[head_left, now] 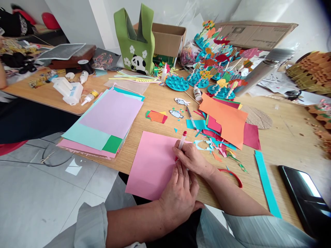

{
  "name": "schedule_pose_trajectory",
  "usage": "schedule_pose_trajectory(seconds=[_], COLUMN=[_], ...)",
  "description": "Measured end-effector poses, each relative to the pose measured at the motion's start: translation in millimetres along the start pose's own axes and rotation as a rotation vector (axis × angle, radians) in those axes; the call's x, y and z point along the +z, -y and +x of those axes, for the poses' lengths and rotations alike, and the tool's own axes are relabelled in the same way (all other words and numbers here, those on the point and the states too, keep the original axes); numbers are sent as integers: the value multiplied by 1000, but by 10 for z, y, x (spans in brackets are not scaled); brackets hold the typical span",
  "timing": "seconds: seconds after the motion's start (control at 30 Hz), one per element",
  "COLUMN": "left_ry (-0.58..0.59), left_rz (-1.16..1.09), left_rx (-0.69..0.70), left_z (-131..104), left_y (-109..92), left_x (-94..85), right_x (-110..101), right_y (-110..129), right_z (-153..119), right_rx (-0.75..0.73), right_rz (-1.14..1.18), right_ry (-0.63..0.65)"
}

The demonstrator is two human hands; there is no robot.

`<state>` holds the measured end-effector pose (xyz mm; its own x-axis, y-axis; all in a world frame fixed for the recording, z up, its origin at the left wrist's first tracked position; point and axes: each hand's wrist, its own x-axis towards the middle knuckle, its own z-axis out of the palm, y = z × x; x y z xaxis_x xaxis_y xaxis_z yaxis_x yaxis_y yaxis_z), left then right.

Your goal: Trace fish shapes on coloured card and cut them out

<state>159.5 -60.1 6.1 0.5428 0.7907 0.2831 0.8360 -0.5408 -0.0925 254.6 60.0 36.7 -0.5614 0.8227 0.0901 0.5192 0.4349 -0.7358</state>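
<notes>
A pink sheet of paper (151,162) lies at the table's front edge, partly hanging over it. My right hand (192,158) is closed around a white marker pen (182,140) with a red end, held upright over the sheet's right side; its tip is hidden behind my fingers. Just below it, my left hand (179,196) rests on the paper with fingers stretched out flat, close to the pen. To the right of my right wrist are red-handled scissors (236,177), partly covered by my forearm. Two drawn paper fish (176,113) lie beyond the sheet.
Coloured sheets (111,110) are stacked to the left. Orange paper (224,120) and scraps lie right, with a teal strip (266,186) and a phone (305,199). Behind stand a green panda bag (136,41), a glue bottle (197,93) and blue bases with paper fish (177,83).
</notes>
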Motion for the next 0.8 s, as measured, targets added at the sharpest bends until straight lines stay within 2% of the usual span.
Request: schedule_pose_trajectory(seconds=[0.1, 0.27, 0.37, 0.5, 0.6, 0.7, 0.8], left_ry=[-3, -31, -27, 66, 133, 176, 220], left_rz=[7, 37, 34, -43, -173, -274, -324], left_rx=[-4, 22, 35, 23, -4, -16, 14], left_z=[4, 8, 22, 102, 199, 284, 336], left_y=[10, 41, 63, 159, 290, 417, 501], left_x=[4, 19, 1, -111, -246, -363, -411], right_x=[-1, -42, -76, -164, -315, -526, -688], right_y=[6, 13, -6, -14, 39, 144, 230], right_z=[-19, -61, -54, -17, -36, -164, -411], right_rx=[2, 67, 54, -3, -43, -47, -7], right_rz=[65, 250, 315, 399, 423, 386, 247], right_ry=[-75, -509, -640, -616, -576, -556, -528])
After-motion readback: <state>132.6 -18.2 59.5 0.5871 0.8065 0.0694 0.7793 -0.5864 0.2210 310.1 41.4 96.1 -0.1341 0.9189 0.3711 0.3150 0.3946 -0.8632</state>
